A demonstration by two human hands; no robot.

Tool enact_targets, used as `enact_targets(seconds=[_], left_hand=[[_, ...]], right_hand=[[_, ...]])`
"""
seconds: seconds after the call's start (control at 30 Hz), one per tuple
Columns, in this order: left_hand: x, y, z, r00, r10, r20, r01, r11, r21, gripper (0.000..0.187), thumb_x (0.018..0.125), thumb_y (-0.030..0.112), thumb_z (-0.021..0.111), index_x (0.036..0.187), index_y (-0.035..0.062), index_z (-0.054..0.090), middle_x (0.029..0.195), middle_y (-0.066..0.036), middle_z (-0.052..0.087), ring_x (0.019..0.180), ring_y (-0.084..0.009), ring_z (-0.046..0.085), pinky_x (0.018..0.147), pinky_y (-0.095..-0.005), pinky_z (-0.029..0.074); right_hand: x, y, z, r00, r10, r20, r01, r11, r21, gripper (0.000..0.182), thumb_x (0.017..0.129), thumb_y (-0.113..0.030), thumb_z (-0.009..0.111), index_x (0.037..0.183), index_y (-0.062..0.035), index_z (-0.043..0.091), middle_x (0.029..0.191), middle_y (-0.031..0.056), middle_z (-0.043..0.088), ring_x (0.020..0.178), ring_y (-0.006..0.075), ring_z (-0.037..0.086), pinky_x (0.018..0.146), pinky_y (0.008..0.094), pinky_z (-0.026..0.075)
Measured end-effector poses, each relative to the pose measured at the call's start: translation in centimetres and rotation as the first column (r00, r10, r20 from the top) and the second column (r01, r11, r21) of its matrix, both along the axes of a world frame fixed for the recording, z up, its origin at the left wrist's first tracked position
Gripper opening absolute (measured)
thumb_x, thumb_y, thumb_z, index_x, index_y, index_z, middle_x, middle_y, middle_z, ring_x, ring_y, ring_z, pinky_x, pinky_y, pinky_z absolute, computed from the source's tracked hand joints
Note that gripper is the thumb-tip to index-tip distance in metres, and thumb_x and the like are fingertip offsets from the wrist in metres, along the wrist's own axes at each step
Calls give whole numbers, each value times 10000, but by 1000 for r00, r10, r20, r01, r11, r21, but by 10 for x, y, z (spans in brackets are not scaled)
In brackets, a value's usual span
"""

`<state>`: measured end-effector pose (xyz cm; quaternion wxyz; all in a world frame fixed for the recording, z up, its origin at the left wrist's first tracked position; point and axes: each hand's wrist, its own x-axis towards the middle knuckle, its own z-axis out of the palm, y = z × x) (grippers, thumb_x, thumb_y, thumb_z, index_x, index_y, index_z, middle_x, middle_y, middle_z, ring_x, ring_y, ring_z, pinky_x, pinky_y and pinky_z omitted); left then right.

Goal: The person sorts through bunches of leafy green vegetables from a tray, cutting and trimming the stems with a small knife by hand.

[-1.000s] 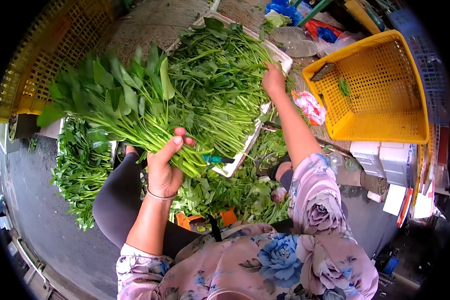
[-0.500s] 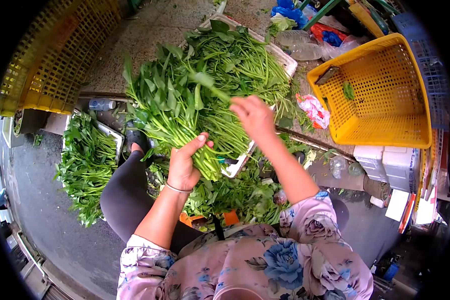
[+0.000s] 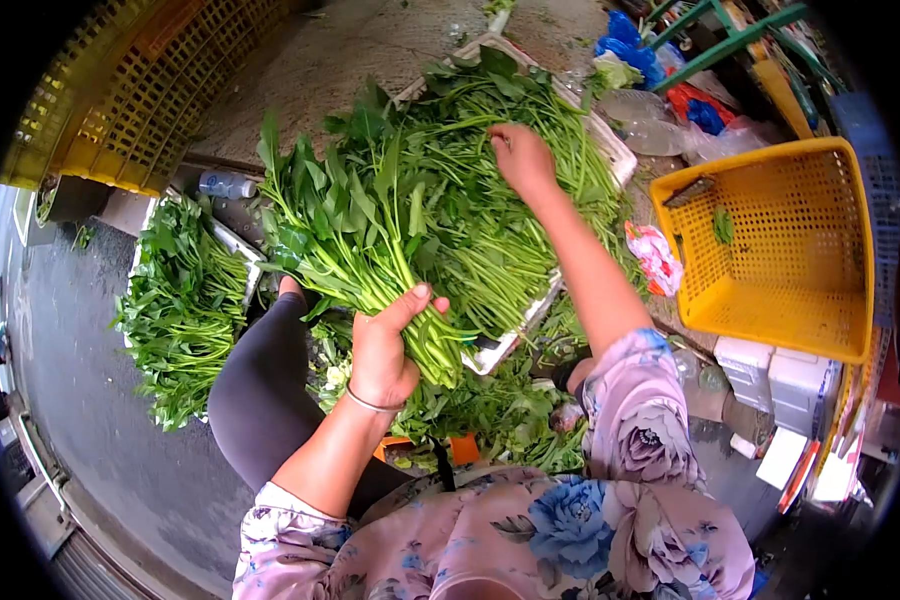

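Head view: left hand (image 3: 385, 350) tight round leafy stems (image 3: 370, 270), right hand (image 3: 524, 163) over piled greens (image 3: 485, 255), grip unclear.

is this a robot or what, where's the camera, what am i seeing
No robot here: these are a person's two bare hands, seen by one camera worn on the head, looking forward and down. The left hand grips a bunch of leafy stems. The right hand is at a heap of similar greens in a white tray; whether it pinches a stem is hard to tell. Another pile of greens lies to the left, and a yellow basket is to the right.
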<state>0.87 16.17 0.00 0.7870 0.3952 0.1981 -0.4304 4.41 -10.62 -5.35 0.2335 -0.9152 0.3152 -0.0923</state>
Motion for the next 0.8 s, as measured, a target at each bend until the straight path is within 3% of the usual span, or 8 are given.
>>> enact_targets(seconds=[0.1, 0.2, 0.53, 0.6, 0.63, 0.67, 0.73, 0.8], left_hand=[[9, 4, -3, 999, 31, 16, -31, 999, -19, 122, 784, 89, 589, 853, 0, 544, 728, -98, 582, 668, -220, 584, 642, -347, 499], [17, 6, -1, 996, 87, 12, -87, 996, -11, 125, 785, 109, 595, 849, 11, 551, 717, -103, 583, 668, -223, 581, 641, -344, 498], [21, 14, -2, 998, 53, 40, -52, 999, -4, 127, 783, 102, 591, 847, 0, 552, 730, -122, 593, 657, -229, 581, 607, -340, 500], [21, 15, -6, 998, 42, 47, -41, 999, -25, 125, 780, 95, 593, 842, -3, 548, 728, -122, 592, 651, -227, 580, 601, -333, 497], [21, 16, -7, 998, 46, 47, -45, 999, -28, 125, 779, 94, 594, 840, -3, 546, 728, -121, 592, 650, -226, 579, 599, -329, 495], [20, 17, -9, 998, 51, 47, -49, 998, -29, 125, 778, 94, 594, 839, -4, 544, 728, -120, 592, 648, -224, 578, 596, -325, 493], [20, 16, -17, 997, 54, 58, -51, 997, -57, 129, 779, 96, 594, 842, -4, 541, 731, -117, 593, 647, -220, 577, 596, -322, 491], [17, 16, -19, 997, 44, 57, -42, 998, -42, 133, 782, 100, 592, 848, -4, 542, 735, -115, 594, 649, -216, 577, 599, -323, 491]], right_hand=[[40, -26, -49, 991, 115, -75, -136, 899, -417, 252, 826, -99, 506, 1051, -124, 615, 1191, 71, 496, 1079, 254, 460, 888, 422, 357], [58, -27, -64, 977, 109, -185, -181, 877, -445, 288, 796, -80, 531, 1071, -136, 599, 1289, 64, 382, 1176, 245, 354, 933, 439, 277], [-4, -22, 21, 969, 230, -86, -241, 825, -511, 173, 789, -264, 552, 874, -152, 652, 796, 66, 640, 740, 252, 590, 717, 405, 386], [-31, -15, 43, 1000, 1, -8, -2, 991, -130, 178, 808, -254, 558, 874, -116, 648, 779, 44, 643, 671, 199, 597, 563, 372, 422], [-41, -16, 46, 996, -76, 52, 52, 931, 362, 180, 824, -225, 563, 898, -77, 633, 701, 12, 609, 562, 88, 536, 417, 253, 375], [-54, -16, 54, 995, -84, 56, 59, 933, 355, 180, 824, -225, 563, 898, -77, 633, 701, 12, 609, 562, 88, 536, 417, 253, 375], [-84, -4, 72, 939, -325, 114, 19, 380, 925, 224, 841, -246, 564, 957, -55, 564, 649, -40, 505, 505, 34, 428, 393, 160, 297], [-111, 13, 48, 911, -413, 14, -28, -28, 999, 177, 867, -239, 529, 979, -106, 501, 634, -50, 452, 467, 37, 364, 396, 164, 274]])
